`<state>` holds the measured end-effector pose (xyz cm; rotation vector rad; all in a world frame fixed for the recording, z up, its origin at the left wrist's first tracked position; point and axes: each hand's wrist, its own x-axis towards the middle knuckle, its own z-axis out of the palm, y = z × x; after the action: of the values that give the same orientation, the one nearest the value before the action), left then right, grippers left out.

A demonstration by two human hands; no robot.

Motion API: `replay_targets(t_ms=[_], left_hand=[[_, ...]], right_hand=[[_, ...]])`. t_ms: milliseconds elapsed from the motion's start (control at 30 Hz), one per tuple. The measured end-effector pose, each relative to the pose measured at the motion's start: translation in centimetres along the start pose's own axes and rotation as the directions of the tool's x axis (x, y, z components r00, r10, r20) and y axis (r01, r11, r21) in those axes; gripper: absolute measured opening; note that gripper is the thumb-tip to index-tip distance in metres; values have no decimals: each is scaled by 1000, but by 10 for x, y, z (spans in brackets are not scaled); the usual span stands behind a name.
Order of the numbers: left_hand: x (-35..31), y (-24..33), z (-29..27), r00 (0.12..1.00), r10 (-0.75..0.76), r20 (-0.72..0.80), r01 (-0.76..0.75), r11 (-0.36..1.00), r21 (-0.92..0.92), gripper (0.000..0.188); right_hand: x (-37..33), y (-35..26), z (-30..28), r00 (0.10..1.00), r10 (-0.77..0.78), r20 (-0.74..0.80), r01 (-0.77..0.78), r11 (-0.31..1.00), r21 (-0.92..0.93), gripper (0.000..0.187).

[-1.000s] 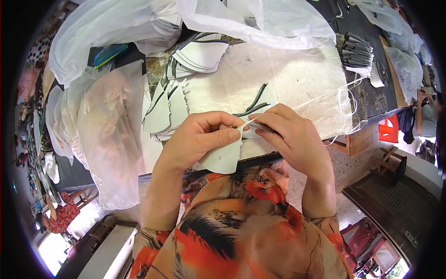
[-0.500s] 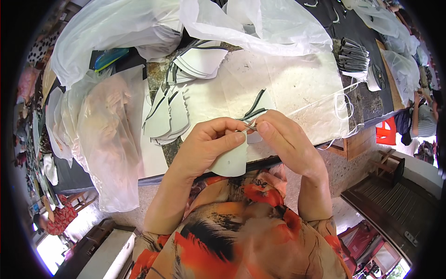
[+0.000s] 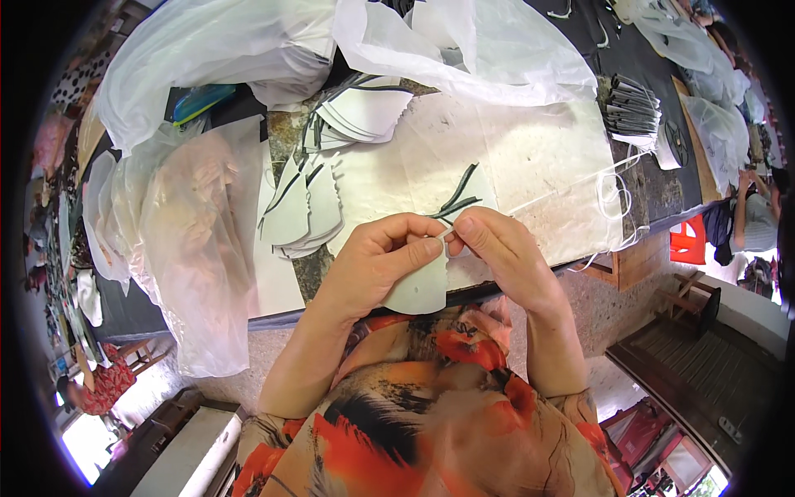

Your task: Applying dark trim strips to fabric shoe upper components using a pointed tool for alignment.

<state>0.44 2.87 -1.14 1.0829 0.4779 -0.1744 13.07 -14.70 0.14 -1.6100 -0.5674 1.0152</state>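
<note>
Between its thumb and fingers, my left hand point(image 3: 373, 258) pinches a white cut piece point(image 3: 419, 290) that has a jagged right edge and hangs at the table's near edge. My right hand point(image 3: 509, 255) is closed at the top of that piece, its fingertips almost touching the left ones. A thin white cord point(image 3: 571, 186) runs from the right into the right hand, and a short bit of white shows between the hands. Just beyond the fingers lies another pale piece with dark strips point(image 3: 458, 199). My fingers hide the pinched spot.
Stacks of white pieces with dark edging point(image 3: 308, 207) lie at left, more point(image 3: 364, 108) behind them. Clear plastic bags point(image 3: 195, 248) cover the left and far side. Loose cord loops and a dark bundle point(image 3: 631, 108) are at right. A pale sheet point(image 3: 530, 141) covers the tabletop.
My right fingers have shifted from a raised grip to a closer pinch beside the left thumb. A small dark thing between the fingertips no longer shows. The left hand keeps its grip.
</note>
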Motion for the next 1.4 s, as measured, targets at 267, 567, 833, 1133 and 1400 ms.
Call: replay_targets(t_ms=[267, 567, 833, 1133, 1400], left_hand=[[-1, -5, -7, 999, 48, -1, -48, 995, -83, 18], [-1, -5, -16, 999, 40, -30, -40, 999, 1, 20], [-39, 42, -39, 987, 96, -128, -68, 977, 204, 13], [-20, 76, -91, 887, 324, -330, -6, 722, 691, 24], [-5, 22, -15, 913, 404, 55, -255, 461, 850, 41]], right_hand=[[1, -2, 4, 982, -189, 19, 188, 953, -237, 32], [4, -1, 1, 995, -80, 52, 87, 984, -153, 32], [-1, 7, -8, 992, 87, -94, -80, 994, 71, 39], [-3, 11, -5, 985, 128, -114, -114, 985, 126, 46], [-9, 7, -11, 996, 16, -85, -12, 999, 41, 18]])
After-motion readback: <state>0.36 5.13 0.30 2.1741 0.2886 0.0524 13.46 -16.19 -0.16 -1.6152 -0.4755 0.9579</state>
